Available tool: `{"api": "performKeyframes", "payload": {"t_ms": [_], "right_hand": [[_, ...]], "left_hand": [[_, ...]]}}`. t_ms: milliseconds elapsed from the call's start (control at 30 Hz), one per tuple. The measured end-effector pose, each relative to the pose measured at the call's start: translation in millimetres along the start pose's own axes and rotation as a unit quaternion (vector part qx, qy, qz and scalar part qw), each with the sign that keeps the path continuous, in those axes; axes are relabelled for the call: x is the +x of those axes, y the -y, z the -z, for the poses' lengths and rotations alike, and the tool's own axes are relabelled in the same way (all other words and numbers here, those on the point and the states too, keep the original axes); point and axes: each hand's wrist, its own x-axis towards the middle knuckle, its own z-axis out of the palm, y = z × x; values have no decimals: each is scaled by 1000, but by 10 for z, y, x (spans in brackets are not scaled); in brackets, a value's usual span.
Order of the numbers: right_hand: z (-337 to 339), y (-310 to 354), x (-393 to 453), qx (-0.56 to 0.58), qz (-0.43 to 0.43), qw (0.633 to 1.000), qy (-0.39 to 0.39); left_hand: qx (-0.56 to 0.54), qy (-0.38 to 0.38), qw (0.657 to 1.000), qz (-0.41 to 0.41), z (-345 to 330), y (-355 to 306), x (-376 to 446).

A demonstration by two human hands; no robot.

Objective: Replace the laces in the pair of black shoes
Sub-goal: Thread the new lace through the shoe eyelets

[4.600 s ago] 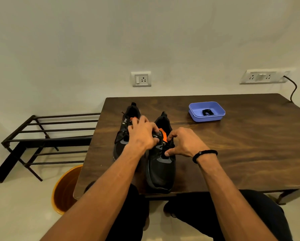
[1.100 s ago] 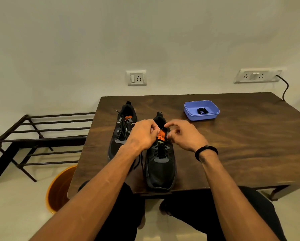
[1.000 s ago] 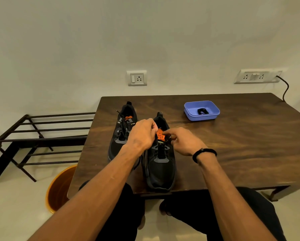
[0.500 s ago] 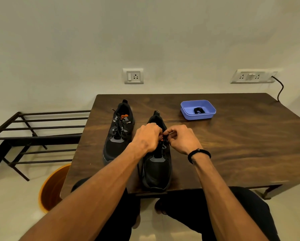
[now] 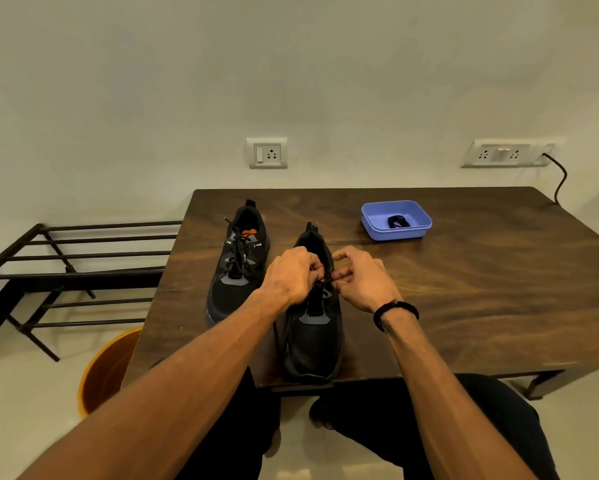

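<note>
Dark wood-grain counter with a soft sheen, matt black cloth shoes (grey smooth patches), glossy lilac plastic tray, matt black metal rack, glossy orange plastic bucket

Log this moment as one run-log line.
left hand: pinching lace | right hand: pinching lace | near shoe: being worked | far shoe: laced | tray: holds lace
</note>
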Motion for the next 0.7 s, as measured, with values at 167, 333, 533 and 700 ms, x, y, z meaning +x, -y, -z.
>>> {"api": "performKeyframes", "payload": {"t_ms": [167,333,533,700], "right_hand": [[-79,-20,-5,34,-37,998,-41],[-138,-37,21,48,-41,994,-91],[-217,2,57,-1,-4,991,-132],[-118,3,59,-22,12,990,-135]], "left_hand": [[-51,-6,997,50,-44,-25,18],[-106,43,990,78,-22,8,40],[-90,79,990,71,64,37,-32],[-42,51,996,66,87,79,-42]]}}
